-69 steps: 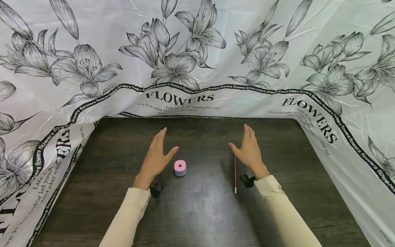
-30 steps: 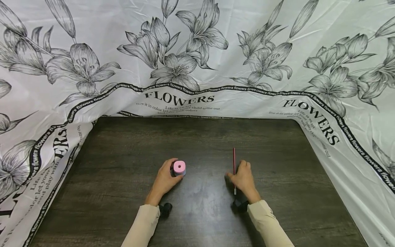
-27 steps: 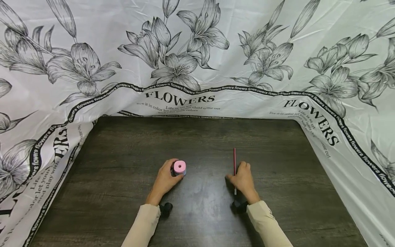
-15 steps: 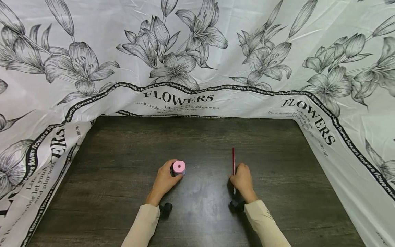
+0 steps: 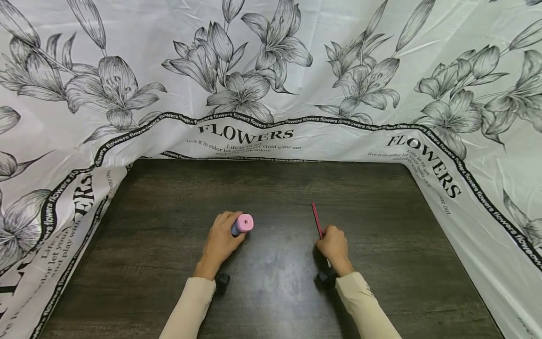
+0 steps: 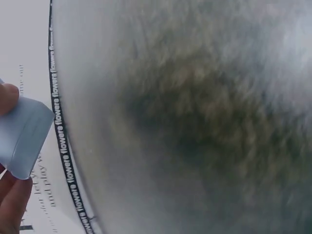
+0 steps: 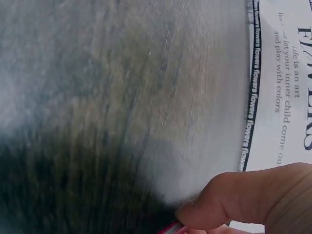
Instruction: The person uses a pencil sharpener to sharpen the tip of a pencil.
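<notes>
My left hand (image 5: 221, 240) grips a small pencil sharpener (image 5: 245, 222) with a pink, holed top and a blue-grey body. It leans so that the pink face points toward the right and the head camera. In the left wrist view the sharpener's pale blue body (image 6: 24, 136) shows between thumb and fingers at the left edge. To the right, my right hand (image 5: 334, 247) pinches a thin red pencil (image 5: 316, 219) low on its length. The pencil slants, far end to the left, and its pale near end shows below the hand. Only a bit of the pencil (image 7: 171, 228) appears in the right wrist view.
Both hands are over a dark wood-grain table (image 5: 271, 188). White cloth (image 5: 271, 94) printed with flowers and lettering surrounds its back and sides. A black wrist camera (image 5: 222, 281) sits at the left cuff, another black camera (image 5: 325, 279) at the right.
Both hands came down from above the table to the sharpener and the pencil. Since half a second ago the sharpener has been lifted and tilted, and the pencil's far end has swung left.
</notes>
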### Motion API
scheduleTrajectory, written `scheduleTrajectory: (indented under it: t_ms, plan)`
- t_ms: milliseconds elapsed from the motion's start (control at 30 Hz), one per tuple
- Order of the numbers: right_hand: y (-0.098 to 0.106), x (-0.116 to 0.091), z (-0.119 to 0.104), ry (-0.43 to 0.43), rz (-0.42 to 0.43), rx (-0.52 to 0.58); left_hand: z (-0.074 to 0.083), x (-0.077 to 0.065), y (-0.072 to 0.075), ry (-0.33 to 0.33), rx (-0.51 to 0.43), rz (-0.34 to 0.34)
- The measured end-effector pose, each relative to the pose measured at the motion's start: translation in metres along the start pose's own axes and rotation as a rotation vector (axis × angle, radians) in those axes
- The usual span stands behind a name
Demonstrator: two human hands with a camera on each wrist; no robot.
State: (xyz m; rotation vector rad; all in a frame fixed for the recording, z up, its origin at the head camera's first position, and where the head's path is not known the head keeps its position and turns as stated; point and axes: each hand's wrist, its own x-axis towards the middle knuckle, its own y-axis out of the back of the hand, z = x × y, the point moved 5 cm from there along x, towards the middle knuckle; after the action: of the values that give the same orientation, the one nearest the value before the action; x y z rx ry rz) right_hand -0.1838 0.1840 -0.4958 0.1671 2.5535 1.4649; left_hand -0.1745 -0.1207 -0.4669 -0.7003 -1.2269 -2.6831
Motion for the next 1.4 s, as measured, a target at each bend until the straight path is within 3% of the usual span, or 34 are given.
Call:
scheduleTrajectory:
  t_ms: [267, 567, 700, 933, 1400]
  plan:
    - [0.01, -0.001, -0.003, 0.047, -0.004, -0.011, 0.011, 0.006, 0.009, -0.128, 0.157, -0.03]
    - [0.033, -0.005, -0.026, 0.266, 0.068, 0.007, 0.02, 0.02, 0.026, -0.253, 0.323, -0.013]
    - [0.045, -0.012, -0.041, 0.379, 0.095, -0.011, 0.023, 0.024, 0.031, -0.27, 0.383, -0.011]
    - [0.058, -0.029, -0.07, 0.522, 0.067, -0.034, 0.029, 0.027, 0.035, -0.276, 0.383, 0.001]
    - [0.063, -0.047, -0.099, 0.766, 0.112, -0.113, 0.049, 0.03, 0.043, -0.331, 0.456, 0.025]
